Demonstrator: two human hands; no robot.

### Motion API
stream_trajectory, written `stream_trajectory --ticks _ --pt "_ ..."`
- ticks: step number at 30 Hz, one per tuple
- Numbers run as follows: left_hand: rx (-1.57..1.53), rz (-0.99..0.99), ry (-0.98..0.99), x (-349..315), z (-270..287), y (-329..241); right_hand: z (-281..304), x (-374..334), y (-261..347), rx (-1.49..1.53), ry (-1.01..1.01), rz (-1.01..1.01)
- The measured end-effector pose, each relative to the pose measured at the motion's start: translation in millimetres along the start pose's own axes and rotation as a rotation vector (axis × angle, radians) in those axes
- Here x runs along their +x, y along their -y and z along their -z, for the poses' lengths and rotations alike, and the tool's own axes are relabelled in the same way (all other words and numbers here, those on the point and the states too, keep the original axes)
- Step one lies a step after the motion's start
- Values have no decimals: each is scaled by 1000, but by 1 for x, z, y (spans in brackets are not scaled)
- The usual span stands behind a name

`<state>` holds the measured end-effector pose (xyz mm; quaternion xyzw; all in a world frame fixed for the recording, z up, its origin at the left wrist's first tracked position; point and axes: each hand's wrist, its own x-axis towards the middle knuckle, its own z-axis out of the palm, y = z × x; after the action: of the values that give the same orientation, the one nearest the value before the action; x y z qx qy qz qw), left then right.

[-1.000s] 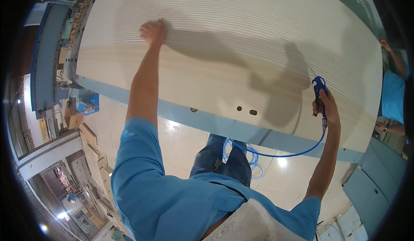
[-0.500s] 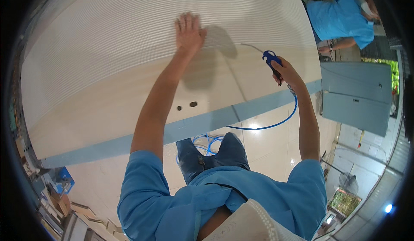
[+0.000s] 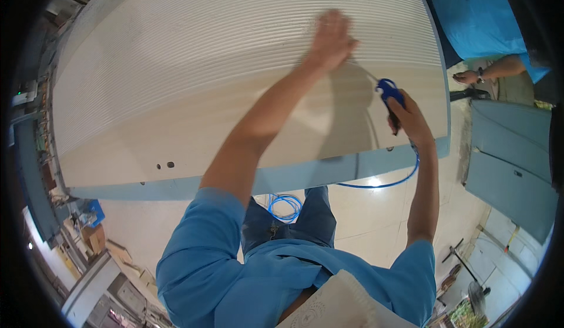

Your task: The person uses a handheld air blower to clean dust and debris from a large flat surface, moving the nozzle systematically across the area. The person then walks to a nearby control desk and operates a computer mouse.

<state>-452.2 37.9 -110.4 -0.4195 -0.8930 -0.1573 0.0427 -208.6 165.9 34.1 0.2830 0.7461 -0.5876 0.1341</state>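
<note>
My left hand [image 3: 332,39] lies flat on the ribbed part of a large pale panel [image 3: 235,125], its fingers stretched out and slightly blurred. My right hand [image 3: 411,119] is closed round a blue air blow gun [image 3: 390,93] above the panel's smooth strip. The gun's thin nozzle points up and left toward my left hand, and its tip is hard to make out beside that hand. A blue air hose [image 3: 382,185] runs from the gun's grip and curves below the panel's blue-grey edge [image 3: 288,178].
Coiled blue hose [image 3: 285,207] lies on the tiled floor between my legs. A co-worker in a blue shirt [image 3: 479,19] stands at the panel's right end. A grey cabinet [image 3: 508,163] is at the right, and a blue bin [image 3: 95,212] at the lower left.
My left hand has slid to the right along the ribs. My right hand has moved right with the blow gun, and the view has shifted right along the panel.
</note>
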Motion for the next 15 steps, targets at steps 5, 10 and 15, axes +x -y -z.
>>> stream_trajectory --ticks 5,10,15 --pt "-2 -117 -115 51 -44 -40 112 -8 -24 117 -64 -42" --pt "144 150 -243 -51 22 90 149 8 -46 122 51 -21" --pt "297 924 -123 -118 76 184 140 34 -47 191 58 19"
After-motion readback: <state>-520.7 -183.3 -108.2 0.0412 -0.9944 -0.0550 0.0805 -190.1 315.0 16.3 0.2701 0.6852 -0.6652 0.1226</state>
